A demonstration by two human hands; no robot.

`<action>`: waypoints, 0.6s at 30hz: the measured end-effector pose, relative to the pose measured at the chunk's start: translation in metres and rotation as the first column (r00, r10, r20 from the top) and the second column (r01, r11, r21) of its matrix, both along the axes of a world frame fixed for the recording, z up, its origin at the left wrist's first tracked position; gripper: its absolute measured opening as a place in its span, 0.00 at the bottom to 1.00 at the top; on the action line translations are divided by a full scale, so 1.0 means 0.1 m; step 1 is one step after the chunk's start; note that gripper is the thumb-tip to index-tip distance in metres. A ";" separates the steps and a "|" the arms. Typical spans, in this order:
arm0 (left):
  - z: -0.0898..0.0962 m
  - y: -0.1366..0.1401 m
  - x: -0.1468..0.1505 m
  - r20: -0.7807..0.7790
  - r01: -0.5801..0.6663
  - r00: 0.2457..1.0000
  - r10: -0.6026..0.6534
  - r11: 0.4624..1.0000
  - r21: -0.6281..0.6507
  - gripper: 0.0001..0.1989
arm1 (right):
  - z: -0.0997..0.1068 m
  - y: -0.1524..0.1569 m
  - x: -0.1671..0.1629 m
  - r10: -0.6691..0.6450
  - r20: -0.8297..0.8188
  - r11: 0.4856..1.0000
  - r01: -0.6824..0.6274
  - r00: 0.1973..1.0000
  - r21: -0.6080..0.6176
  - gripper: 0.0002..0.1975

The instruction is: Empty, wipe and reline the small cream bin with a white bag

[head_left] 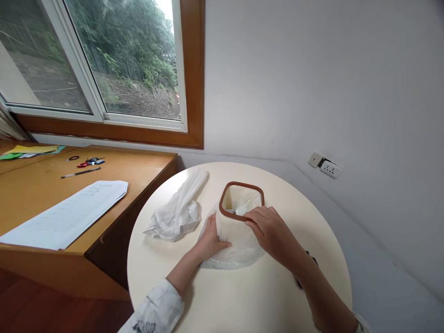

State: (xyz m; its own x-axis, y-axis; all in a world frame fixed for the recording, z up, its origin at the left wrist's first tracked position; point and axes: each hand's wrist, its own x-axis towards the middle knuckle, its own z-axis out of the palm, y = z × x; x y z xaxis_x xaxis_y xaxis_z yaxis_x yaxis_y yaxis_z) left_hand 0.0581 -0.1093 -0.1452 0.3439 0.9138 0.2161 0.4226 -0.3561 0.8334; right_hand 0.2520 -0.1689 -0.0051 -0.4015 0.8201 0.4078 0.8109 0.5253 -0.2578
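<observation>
A small cream trash bin (234, 231) stands on the round table, topped by a brown rectangular rim (222, 202). A thin white plastic bag (239, 262) hangs around its outside and spreads at the base. White film also shows inside the opening. My left hand (211, 241) is wrapped around the bin's near left side, thumb across the front, pressing the bag. At the near right corner, the fingers of my right hand (268, 229) are closed over the rim. To the left lies a crumpled white plastic bag (178, 215), apart from both hands.
The round cream table (222, 305) stands against a white wall with a socket (331, 169). A dark object (299, 282) is partly hidden under my right forearm. The wooden desk (145, 169) on the left holds papers (76, 210), a pen (81, 173) and keys (92, 161).
</observation>
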 end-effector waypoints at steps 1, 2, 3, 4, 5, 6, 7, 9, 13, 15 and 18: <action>0.00 0.00 0.00 0.000 0.000 1.000 0.000 1.000 0.003 0.48 | -0.02 0.00 -0.01 -0.004 -0.001 1.000 0.004 1.000 0.002 0.11; 0.00 0.00 0.00 0.000 0.003 1.000 -0.003 1.000 0.004 0.48 | -0.04 0.00 -0.02 -0.004 -0.005 1.000 0.004 1.000 0.000 0.11; 0.00 0.00 0.00 0.001 0.002 1.000 -0.002 1.000 0.003 0.48 | -0.05 0.01 -0.01 -0.004 -0.013 1.000 0.003 1.000 -0.005 0.11; 0.00 0.00 0.01 0.003 -0.002 1.000 0.002 1.000 0.000 0.48 | -0.05 0.01 -0.01 -0.002 -0.024 1.000 0.002 1.000 -0.013 0.10; 0.00 0.00 0.01 0.005 -0.006 1.000 0.006 1.000 -0.003 0.49 | -0.05 0.01 0.01 0.002 -0.038 1.000 -0.003 0.999 -0.024 0.10; 0.00 0.00 0.01 0.006 -0.011 1.000 0.011 1.000 -0.004 0.49 | -0.04 0.01 0.02 0.008 -0.053 0.999 -0.010 0.999 -0.037 0.10; 0.01 0.00 0.01 0.005 -0.014 1.000 0.014 1.000 -0.004 0.49 | -0.03 0.01 0.03 0.013 -0.069 0.999 -0.016 0.998 -0.050 0.10; 0.01 0.00 0.01 0.005 -0.010 1.000 0.010 1.000 -0.002 0.49 | -0.01 0.01 0.06 0.019 -0.099 0.997 -0.026 0.995 -0.076 0.09; 0.02 0.00 0.01 0.001 -0.002 1.000 0.002 1.000 -0.011 0.49 | 0.02 0.00 0.09 0.022 -0.123 0.994 -0.034 0.992 -0.099 0.09; 0.02 0.00 0.01 -0.010 -0.001 1.000 0.001 1.000 -0.009 0.48 | 0.03 0.00 0.10 0.022 -0.120 0.995 -0.033 0.993 -0.095 0.09; 0.00 0.01 0.01 -0.016 0.005 1.000 -0.005 1.000 -0.001 0.48 | 0.03 0.01 0.12 0.025 -0.096 0.996 -0.033 0.995 -0.084 0.09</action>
